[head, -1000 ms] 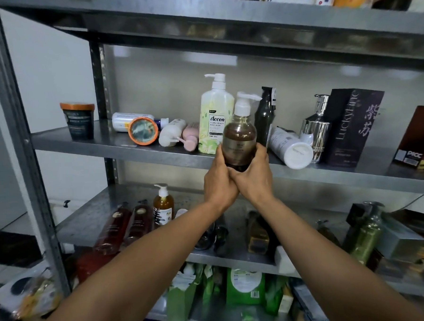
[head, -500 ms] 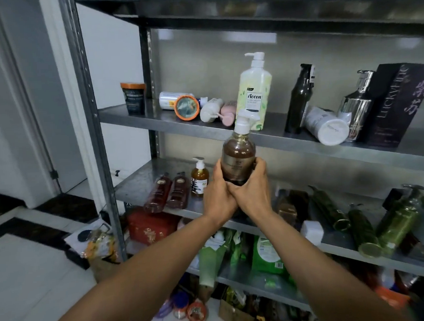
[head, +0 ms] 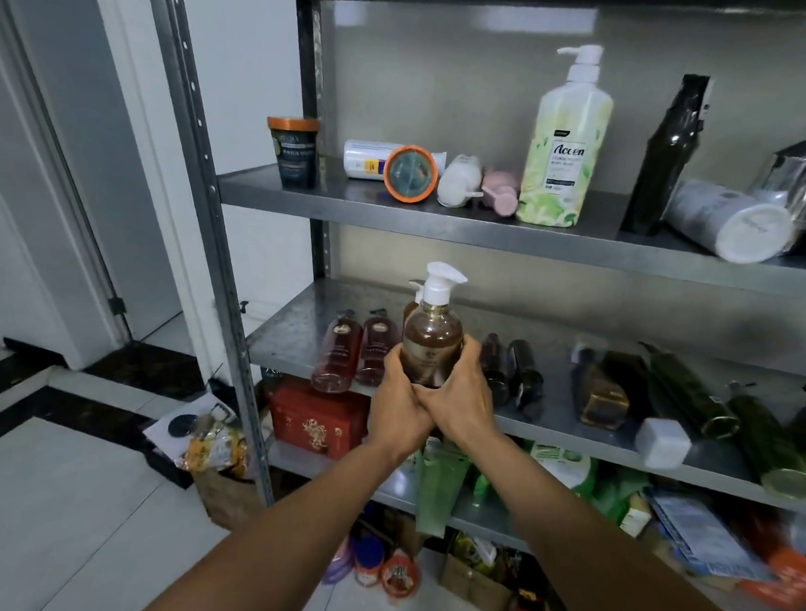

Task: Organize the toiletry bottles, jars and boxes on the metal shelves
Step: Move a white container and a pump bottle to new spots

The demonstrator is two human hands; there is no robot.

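A brown pump bottle (head: pixel 432 338) with a white pump head is upright in front of the middle metal shelf (head: pixel 295 325). My left hand (head: pixel 397 406) and my right hand (head: pixel 464 400) both grip its lower half from either side. Behind it on that shelf lie two reddish bottles (head: pixel 355 357), and a small amber pump bottle (head: pixel 411 305) stands partly hidden by the held one. On the upper shelf (head: pixel 434 222) a tall pale green pump bottle (head: pixel 566 152) stands upright.
The upper shelf also holds an orange-lidded jar (head: pixel 295 152), a toppled orange-rimmed jar (head: pixel 409 174), lying white and pink bottles, a black bottle (head: pixel 664 156) and a white tub (head: pixel 733 227). Dark and green bottles lie on the middle shelf's right. A red box (head: pixel 318 419) sits below.
Both hands have brought the brown pump bottle down from the upper shelf to the level of the middle shelf. The view has swung down and left.
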